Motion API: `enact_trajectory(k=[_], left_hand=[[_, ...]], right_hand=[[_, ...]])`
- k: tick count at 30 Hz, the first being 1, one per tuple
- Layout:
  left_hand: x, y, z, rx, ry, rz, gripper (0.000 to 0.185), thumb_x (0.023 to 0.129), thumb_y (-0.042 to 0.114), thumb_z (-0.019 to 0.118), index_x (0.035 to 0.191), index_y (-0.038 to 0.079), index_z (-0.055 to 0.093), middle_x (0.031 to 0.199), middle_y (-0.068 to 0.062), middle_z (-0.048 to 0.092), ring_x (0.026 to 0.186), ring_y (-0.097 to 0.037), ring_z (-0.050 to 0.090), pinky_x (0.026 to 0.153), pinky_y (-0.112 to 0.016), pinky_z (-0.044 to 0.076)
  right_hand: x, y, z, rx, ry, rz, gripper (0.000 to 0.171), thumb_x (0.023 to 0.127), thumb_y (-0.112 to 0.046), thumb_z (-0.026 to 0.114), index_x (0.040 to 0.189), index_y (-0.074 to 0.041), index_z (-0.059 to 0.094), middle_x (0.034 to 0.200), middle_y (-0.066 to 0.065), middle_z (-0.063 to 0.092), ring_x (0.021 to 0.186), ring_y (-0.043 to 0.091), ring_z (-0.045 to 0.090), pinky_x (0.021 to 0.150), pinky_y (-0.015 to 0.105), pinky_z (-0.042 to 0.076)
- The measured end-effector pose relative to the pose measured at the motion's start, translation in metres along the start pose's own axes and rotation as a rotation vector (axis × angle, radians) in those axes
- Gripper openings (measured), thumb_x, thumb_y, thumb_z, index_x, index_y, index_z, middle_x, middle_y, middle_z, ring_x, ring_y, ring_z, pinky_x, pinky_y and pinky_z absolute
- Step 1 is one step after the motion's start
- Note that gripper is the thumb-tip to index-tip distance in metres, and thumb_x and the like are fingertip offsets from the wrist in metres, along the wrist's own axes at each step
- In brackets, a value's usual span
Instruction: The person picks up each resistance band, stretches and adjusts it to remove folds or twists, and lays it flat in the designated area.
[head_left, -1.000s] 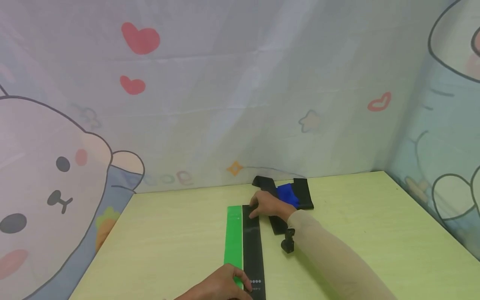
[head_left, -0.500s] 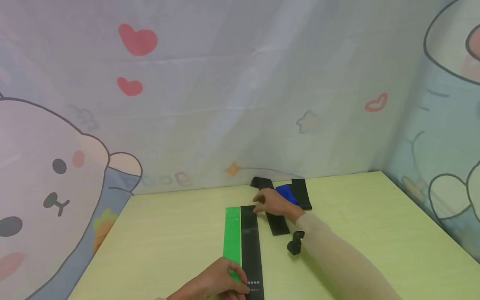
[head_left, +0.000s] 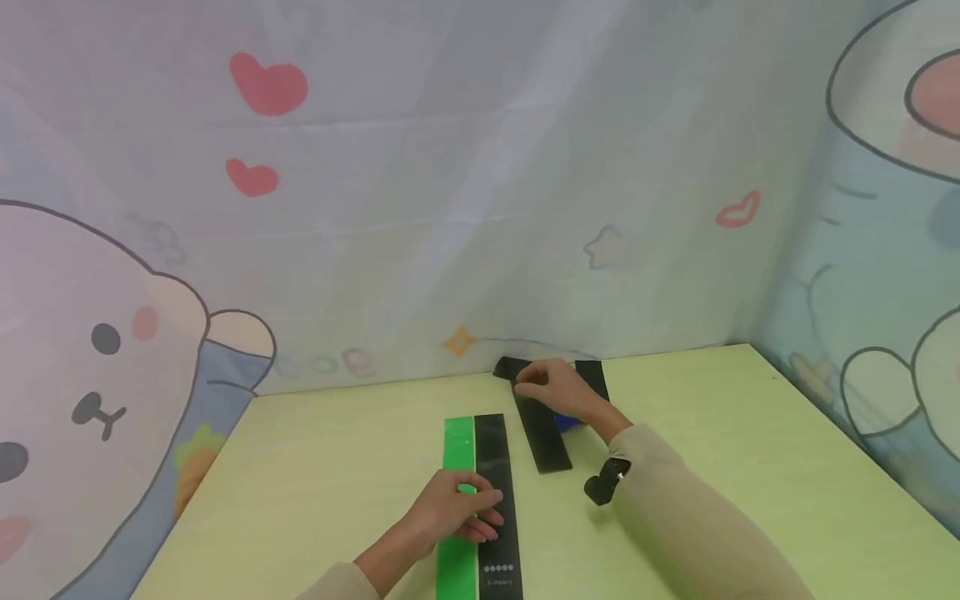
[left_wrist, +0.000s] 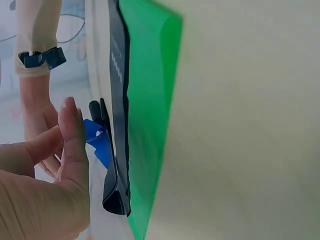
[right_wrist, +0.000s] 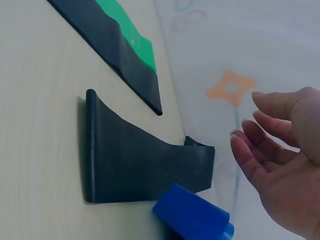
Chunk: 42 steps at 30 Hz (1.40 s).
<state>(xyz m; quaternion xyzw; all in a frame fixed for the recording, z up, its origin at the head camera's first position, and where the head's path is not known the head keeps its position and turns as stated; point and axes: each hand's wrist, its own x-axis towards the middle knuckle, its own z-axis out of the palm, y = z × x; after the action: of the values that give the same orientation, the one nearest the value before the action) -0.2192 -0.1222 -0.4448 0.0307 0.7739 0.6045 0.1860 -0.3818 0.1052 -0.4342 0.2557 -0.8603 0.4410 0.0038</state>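
A green resistance band (head_left: 456,575) and a black resistance band (head_left: 491,454) printed with a row of white dots lie flat, side by side, lengthwise on the table. Over them hovers my left hand (head_left: 442,507), fingers loosely bent and holding nothing. Farther back, my right hand (head_left: 558,390) is raised above a second black band (right_wrist: 145,160), its fingers relaxed and apart from it in the right wrist view. Beside that band sits a blue band (right_wrist: 192,212), largely covered by the hand in the head view, with another black piece (head_left: 592,377) behind it.
A pale yellow table (head_left: 337,467) carries the bands. Behind it hangs a white curtain (head_left: 405,208) with hearts and a bear print. A small black device (head_left: 607,482) is strapped to my right wrist.
My left hand has left the near end of the flat bands and risen forward over them. The right hand has let go of the black band's far end and moved up and away.
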Motion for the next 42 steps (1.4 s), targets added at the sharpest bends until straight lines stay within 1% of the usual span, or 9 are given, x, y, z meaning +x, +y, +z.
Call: enact_trajectory(k=[5,9,12,20,25,29,33,37,42], left_hand=[[0.017,0.005,0.005,-0.043,0.067,0.042,0.024,0.096,0.016,0.069,0.109,-0.004,0.063,0.087,-0.017,0.074,0.070,-0.026,0.074,0.063,-0.033,0.060],[0.025,0.012,0.009,-0.077,0.114,0.057,0.030,0.097,0.022,0.069,0.112,-0.004,0.063,0.092,-0.020,0.073,0.074,-0.027,0.074,0.067,-0.034,0.061],[0.031,0.015,0.013,-0.109,0.148,0.074,0.031,0.097,0.021,0.069,0.112,-0.005,0.063,0.095,-0.021,0.073,0.076,-0.026,0.074,0.069,-0.034,0.061],[0.044,0.025,0.023,-0.154,0.244,0.121,0.031,0.094,0.015,0.071,0.116,-0.006,0.062,0.101,-0.019,0.069,0.088,-0.030,0.072,0.079,-0.037,0.059],[0.051,0.028,0.032,-0.162,0.255,0.112,0.038,0.092,0.013,0.072,0.121,-0.009,0.059,0.102,-0.013,0.066,0.088,-0.028,0.068,0.083,-0.039,0.057],[0.058,0.028,0.037,-0.134,0.265,0.065,0.039,0.091,0.012,0.073,0.122,-0.007,0.058,0.101,-0.011,0.059,0.080,-0.021,0.064,0.081,-0.037,0.056],[0.060,0.027,0.041,-0.121,0.282,0.020,0.040,0.091,0.011,0.073,0.124,-0.007,0.058,0.111,-0.017,0.057,0.087,-0.029,0.066,0.084,-0.040,0.056],[0.062,0.029,0.047,-0.148,0.277,0.013,0.044,0.091,0.010,0.072,0.128,-0.008,0.055,0.121,-0.024,0.057,0.099,-0.036,0.066,0.087,-0.042,0.056],[0.068,0.033,0.051,-0.161,0.268,0.024,0.046,0.091,0.009,0.071,0.130,-0.009,0.054,0.112,-0.021,0.063,0.097,-0.035,0.067,0.086,-0.040,0.057]], right_hand=[[0.000,0.000,-0.006,0.039,0.035,0.060,0.032,0.097,-0.025,0.067,0.120,-0.003,0.069,0.116,0.007,0.069,0.104,0.025,0.064,0.089,0.044,0.054],[-0.001,-0.003,-0.009,0.078,0.051,0.109,0.035,0.097,-0.025,0.067,0.123,-0.002,0.067,0.118,0.009,0.068,0.100,0.024,0.067,0.087,0.043,0.055],[0.000,-0.004,-0.012,0.117,0.065,0.129,0.036,0.098,-0.023,0.066,0.125,0.000,0.066,0.119,0.011,0.067,0.098,0.025,0.067,0.087,0.044,0.055],[0.005,0.004,-0.013,0.107,0.123,0.165,0.036,0.098,-0.020,0.065,0.127,0.002,0.064,0.126,0.016,0.065,0.121,0.035,0.057,0.102,0.050,0.046],[0.008,0.013,-0.012,0.143,0.122,0.206,0.042,0.098,-0.019,0.065,0.131,0.006,0.059,0.130,0.020,0.062,0.123,0.038,0.055,0.103,0.051,0.045],[0.012,0.018,-0.009,0.181,0.105,0.230,0.046,0.098,-0.021,0.064,0.134,0.006,0.057,0.134,0.021,0.059,0.124,0.039,0.053,0.102,0.052,0.045],[0.016,0.022,-0.005,0.219,0.077,0.249,0.049,0.098,-0.023,0.064,0.137,0.006,0.054,0.137,0.021,0.056,0.123,0.038,0.056,0.102,0.051,0.046],[0.019,0.026,-0.003,0.239,0.069,0.278,0.051,0.098,-0.022,0.064,0.139,0.006,0.052,0.139,0.023,0.054,0.119,0.038,0.059,0.101,0.049,0.047],[0.021,0.026,-0.004,0.259,0.065,0.302,0.052,0.099,-0.019,0.063,0.141,0.007,0.049,0.142,0.026,0.050,0.122,0.041,0.056,0.101,0.049,0.047]])
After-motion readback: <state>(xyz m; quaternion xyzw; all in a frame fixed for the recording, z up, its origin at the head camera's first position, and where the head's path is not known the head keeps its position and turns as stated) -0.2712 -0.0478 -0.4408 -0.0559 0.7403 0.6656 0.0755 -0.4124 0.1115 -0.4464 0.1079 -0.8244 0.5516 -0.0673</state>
